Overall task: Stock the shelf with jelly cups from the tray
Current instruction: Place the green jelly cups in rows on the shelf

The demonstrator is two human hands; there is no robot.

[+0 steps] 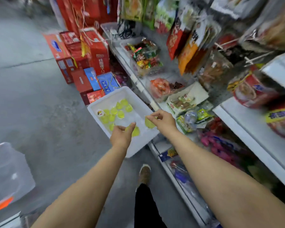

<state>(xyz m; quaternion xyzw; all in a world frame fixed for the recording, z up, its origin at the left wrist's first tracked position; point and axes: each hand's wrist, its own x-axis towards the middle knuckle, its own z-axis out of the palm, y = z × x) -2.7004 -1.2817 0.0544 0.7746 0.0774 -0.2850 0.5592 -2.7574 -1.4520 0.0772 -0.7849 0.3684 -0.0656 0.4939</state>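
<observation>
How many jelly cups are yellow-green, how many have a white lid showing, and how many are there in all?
Yellow-green jelly cups lying loose in the tray: about 10, a clump
Yellow-green jelly cup held by the left hand: 1
Yellow-green jelly cup held by the right hand: 1
Jelly cup with a white lid showing: 1
Total: about 13; the picture is blurry, so some may be hidden.

red gift boxes, hanging snack bags, grey floor
</observation>
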